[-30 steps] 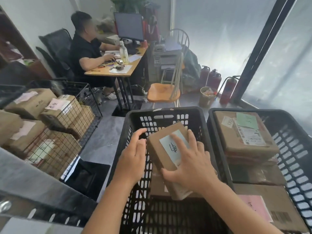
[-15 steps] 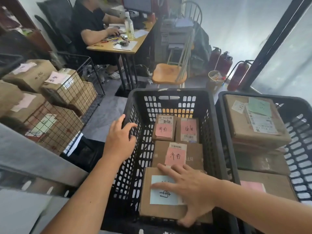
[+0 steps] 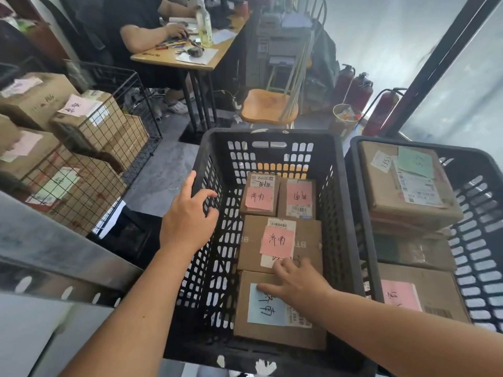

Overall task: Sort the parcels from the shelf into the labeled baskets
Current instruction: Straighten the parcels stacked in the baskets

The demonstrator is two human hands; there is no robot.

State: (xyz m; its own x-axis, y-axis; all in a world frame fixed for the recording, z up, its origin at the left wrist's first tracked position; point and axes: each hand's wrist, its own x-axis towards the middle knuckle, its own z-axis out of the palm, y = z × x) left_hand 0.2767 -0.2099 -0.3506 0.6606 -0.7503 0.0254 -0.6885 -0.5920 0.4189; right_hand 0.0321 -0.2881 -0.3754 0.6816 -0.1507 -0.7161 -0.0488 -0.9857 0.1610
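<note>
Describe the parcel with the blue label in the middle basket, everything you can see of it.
The parcel with the blue label is a brown cardboard box lying flat at the near end of the middle black basket, next to a pink-labelled parcel. A light blue note with handwritten characters sits on its top, beside a white printed barcode label. The right hand rests on its far edge, fingers spread over the note's corner. The left hand hovers by the basket's left wall, not touching the box.

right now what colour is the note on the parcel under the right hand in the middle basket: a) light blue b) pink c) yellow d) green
a, the right hand rests on the nearest parcel in the middle basket, whose note is light blue.
</note>
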